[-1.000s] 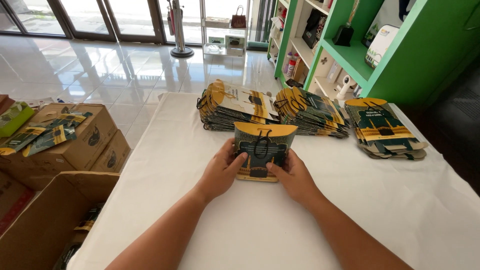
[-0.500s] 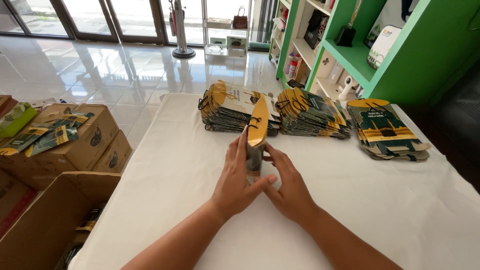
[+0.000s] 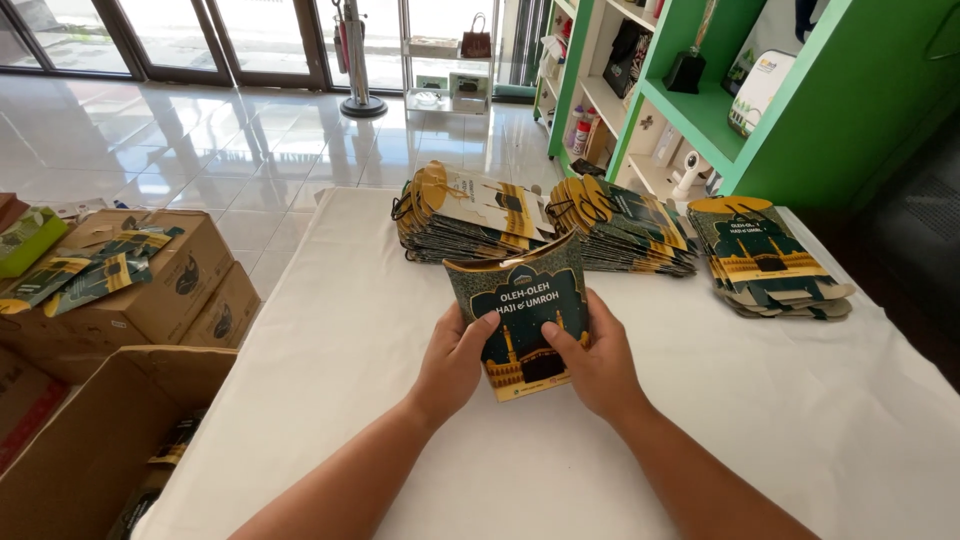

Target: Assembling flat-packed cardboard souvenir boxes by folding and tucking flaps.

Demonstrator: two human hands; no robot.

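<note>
Both hands hold one flat dark-green and gold card box [image 3: 522,312] above the white table [image 3: 820,420], its printed face turned up toward me. My left hand [image 3: 455,360] grips its left edge with the thumb on the front. My right hand [image 3: 600,365] grips the right edge, thumb pressing the lower front. Behind it lie three stacks of the same flat boxes: a left stack [image 3: 465,213], a middle stack [image 3: 620,225] and a right stack [image 3: 770,258].
Cardboard cartons [image 3: 150,275] stand on the floor to the left, one open carton [image 3: 90,440] near the table's corner holding more packs. Green shelving [image 3: 740,100] rises behind the table at the right. Tiled floor and glass doors lie beyond.
The box was edge-on between my hands half a second ago; now it is turned with its printed face toward me and lifted closer.
</note>
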